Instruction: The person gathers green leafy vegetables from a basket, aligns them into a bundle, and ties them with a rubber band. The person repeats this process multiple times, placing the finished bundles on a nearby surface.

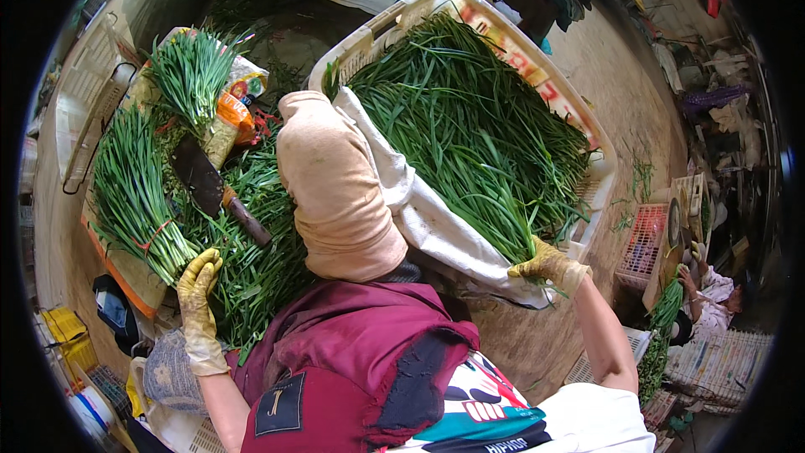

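My right hand [544,267], in a stained yellowish glove, grips the pale stem ends of a bunch of green leafy vegetable [503,220], probably Chinese chives. The leaves lie over the heap in a large cream plastic crate [602,138], above a white cloth [434,223]. My left hand [200,289], gloved alike, is beside the stem ends of a bundle [135,182] tied with a red band; its fingers are together, and whether it holds anything is unclear. A cleaver [204,179] with a dark blade and wooden handle lies on loose greens. Another bundle [195,75] lies above it.
My cloth-covered knee [339,189] rises between the crate and the loose greens [261,302]. An empty-looking crate [94,107] stands at the left. At the far right, another person [710,296] handles greens near a pink basket [643,245].
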A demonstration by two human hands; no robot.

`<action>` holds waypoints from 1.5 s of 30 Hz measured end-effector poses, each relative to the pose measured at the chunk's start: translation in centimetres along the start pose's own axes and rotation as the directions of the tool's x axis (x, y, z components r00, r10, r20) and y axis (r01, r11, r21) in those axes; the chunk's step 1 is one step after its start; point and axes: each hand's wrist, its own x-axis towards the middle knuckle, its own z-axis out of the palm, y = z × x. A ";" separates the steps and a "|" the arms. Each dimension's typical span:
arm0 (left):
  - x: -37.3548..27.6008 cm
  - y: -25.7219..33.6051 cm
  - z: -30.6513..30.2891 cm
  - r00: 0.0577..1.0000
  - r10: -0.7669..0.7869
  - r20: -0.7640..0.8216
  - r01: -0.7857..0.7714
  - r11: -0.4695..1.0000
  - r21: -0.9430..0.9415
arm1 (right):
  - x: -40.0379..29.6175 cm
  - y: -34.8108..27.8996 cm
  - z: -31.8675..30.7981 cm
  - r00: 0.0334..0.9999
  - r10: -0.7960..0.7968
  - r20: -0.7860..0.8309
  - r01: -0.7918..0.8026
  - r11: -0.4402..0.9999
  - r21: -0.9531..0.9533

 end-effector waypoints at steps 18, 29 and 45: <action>-1.8 1.9 4.5 0.980 0.042 0.195 -0.098 0.952 0.289 | -13.0 -11.5 -8.5 0.876 -0.430 -0.219 0.393 0.899 -0.192; -3.9 6.3 16.2 0.676 0.215 0.704 -0.226 0.971 -0.080 | -11.2 -22.9 -0.2 0.722 -0.583 -0.372 0.667 0.730 0.151; -2.5 8.9 11.8 0.958 0.283 -0.044 -0.221 0.633 -0.742 | -2.8 -34.7 26.2 0.239 -0.965 0.108 0.935 0.199 -0.294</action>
